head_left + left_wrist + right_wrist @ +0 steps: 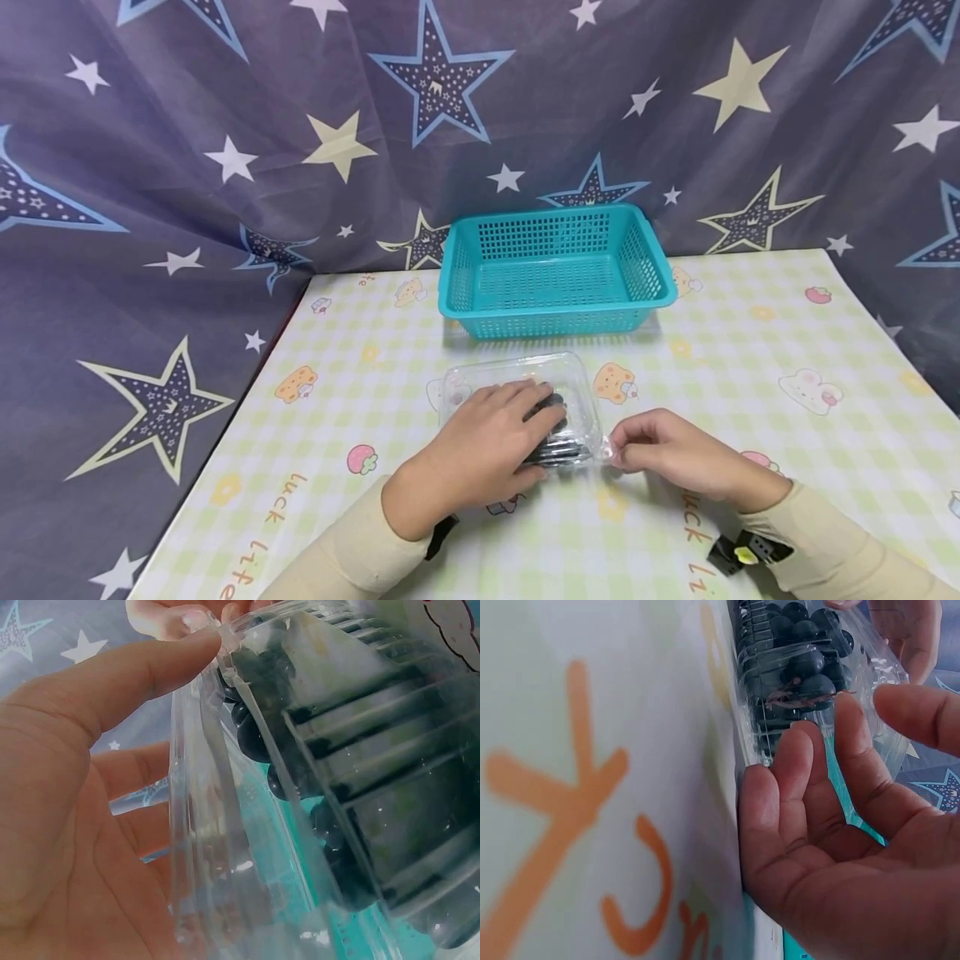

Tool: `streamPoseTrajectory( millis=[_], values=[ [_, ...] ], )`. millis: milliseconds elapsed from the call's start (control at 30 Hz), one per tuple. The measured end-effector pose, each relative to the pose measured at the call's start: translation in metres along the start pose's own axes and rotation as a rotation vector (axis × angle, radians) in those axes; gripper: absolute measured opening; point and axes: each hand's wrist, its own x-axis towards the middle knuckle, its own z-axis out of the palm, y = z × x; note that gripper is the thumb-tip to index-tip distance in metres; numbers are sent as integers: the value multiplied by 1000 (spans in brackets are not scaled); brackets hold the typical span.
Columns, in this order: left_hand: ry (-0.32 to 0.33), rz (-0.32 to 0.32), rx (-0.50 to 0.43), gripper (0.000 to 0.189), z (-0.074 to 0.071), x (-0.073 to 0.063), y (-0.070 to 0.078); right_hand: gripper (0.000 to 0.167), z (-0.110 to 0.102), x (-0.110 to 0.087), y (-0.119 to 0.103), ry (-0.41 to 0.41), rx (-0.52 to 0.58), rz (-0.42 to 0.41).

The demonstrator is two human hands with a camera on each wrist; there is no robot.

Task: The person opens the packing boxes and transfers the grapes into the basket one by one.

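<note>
A clear plastic clamshell box [581,396] lies on the table, with round dark fruit that look like black grapes [806,664] inside. My left hand [487,433] rests across its top, fingers spread over the lid. In the left wrist view, the left thumb [150,671] reaches along the box's rim toward its corner. At the box's near right corner, my right hand [675,458] pinches the plastic edge between thumb and forefinger. Its other fingers [791,772] curl beside the box in the right wrist view.
Behind the box stands a turquoise plastic basket [558,323] with perforated sides. A checked tablecloth [750,333] with cartoon prints covers the table. A dark star-patterned curtain [300,75] hangs at the back and sides.
</note>
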Motion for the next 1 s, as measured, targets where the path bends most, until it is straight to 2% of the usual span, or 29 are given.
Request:
streamPoseTrajectory(
  millis=[367, 600, 800, 1000],
  values=[
    [42, -17, 4, 71, 1, -2, -6, 23, -1, 1, 2, 40, 19, 60],
    [69, 2, 29, 67, -1, -2, -10, 24, -2, 2, 1, 49, 53, 50],
    [43, -3, 42, 66, -5, -4, -12, 24, -3, 1, -1, 43, 64, 36],
    [-10, -22, 39, 66, -9, -8, -12, 24, -3, 1, 0, 38, 71, 41]
  ],
)
